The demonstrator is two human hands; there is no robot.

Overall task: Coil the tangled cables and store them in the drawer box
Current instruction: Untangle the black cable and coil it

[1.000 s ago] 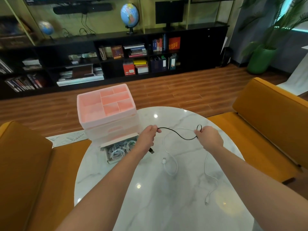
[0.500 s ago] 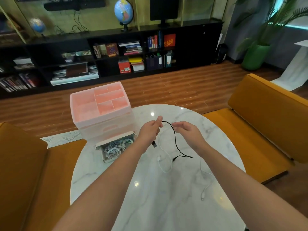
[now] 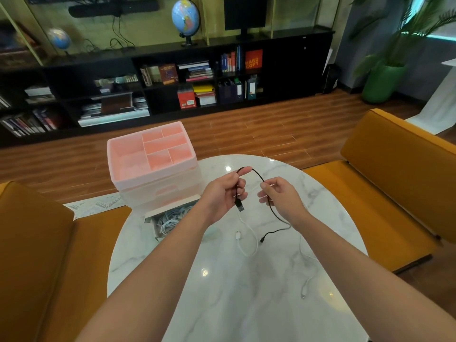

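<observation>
Head view: left hand pinching black cable near its plug, right hand pinching farther along, above tabletop; best looping evenly toward left grip, avoiding white cable.

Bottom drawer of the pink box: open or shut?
Open. The bottom drawer sticks out from under the pink box, with coiled white cables visible inside.

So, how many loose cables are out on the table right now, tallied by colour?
Black cable, held between the left hand and right hand: 1
White cable, lying on the table: 1
Total: 2
White cables in the open drawer are too bundled to count.
</observation>
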